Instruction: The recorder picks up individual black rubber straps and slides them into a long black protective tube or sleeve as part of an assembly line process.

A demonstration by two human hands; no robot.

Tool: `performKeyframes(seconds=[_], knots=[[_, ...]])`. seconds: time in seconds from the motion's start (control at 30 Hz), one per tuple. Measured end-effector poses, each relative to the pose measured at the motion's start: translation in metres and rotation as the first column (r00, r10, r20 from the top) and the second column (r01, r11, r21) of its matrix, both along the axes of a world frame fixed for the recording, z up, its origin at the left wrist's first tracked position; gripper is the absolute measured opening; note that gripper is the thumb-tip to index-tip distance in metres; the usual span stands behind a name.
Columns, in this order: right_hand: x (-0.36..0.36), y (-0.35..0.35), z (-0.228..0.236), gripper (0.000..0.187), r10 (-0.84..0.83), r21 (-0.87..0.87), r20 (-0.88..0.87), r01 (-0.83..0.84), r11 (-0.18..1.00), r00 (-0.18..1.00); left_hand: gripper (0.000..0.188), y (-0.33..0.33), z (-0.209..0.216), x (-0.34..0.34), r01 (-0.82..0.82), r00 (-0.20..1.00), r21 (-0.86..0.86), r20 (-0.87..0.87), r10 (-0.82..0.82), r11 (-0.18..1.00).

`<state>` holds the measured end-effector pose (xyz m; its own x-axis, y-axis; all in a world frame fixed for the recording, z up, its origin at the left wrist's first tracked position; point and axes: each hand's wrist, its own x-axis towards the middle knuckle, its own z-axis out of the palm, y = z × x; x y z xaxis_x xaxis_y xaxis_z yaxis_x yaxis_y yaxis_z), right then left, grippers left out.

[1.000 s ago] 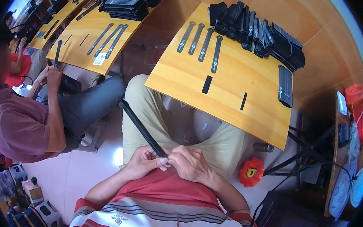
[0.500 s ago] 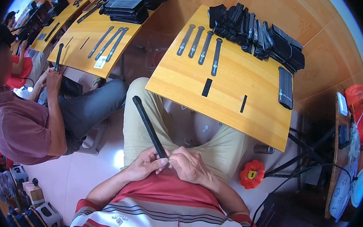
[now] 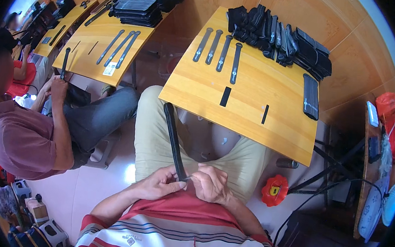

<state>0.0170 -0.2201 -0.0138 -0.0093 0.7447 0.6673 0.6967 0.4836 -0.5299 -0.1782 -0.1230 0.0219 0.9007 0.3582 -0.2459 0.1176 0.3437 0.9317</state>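
My left hand (image 3: 161, 184) is closed around the lower end of a long, narrow black strap (image 3: 174, 138). The strap rises from my lap, leaning a little left, its rounded far end just short of the table edge. Close beside its lower end is my right hand (image 3: 210, 184), fingers pinched together. A thin sliver shows between those fingertips and the strap, too small to name. On the wooden table (image 3: 200, 89) ahead lie several grey-black straps (image 3: 223, 53) in a row, with two short black strips (image 3: 225, 96) nearer me.
Piles of black straps (image 3: 310, 53) line the table's back edge, and a flat bundle (image 3: 310, 97) lies at its right. A co-worker (image 3: 29, 133) sits left at another table (image 3: 90, 45). A red container (image 3: 274, 190) stands on the floor beside dark table legs and a cable (image 3: 292, 212).
The strap's far end has swung right and the strap stands steeper. My right hand has moved slightly right, opening a small gap from the strap's lower end.
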Motion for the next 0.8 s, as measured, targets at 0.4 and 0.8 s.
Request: performKeyframes(seconds=[0.4, 0.8], knots=[[-0.001, 0.012, 0.015, 0.026, 0.181, -0.174, -0.158, -0.208, 0.963, 0.971, 0.013, 0.0, -0.004, -0.005, -0.041, 0.992, -0.056, -0.121, 0.034, 0.998], [-0.005, 0.021, 0.017, 0.019, 0.217, -0.068, -0.253, -0.241, 0.968, 0.943, 0.013, -0.003, -0.002, 0.004, -0.114, 0.991, -0.001, -0.075, 0.114, 0.993]])
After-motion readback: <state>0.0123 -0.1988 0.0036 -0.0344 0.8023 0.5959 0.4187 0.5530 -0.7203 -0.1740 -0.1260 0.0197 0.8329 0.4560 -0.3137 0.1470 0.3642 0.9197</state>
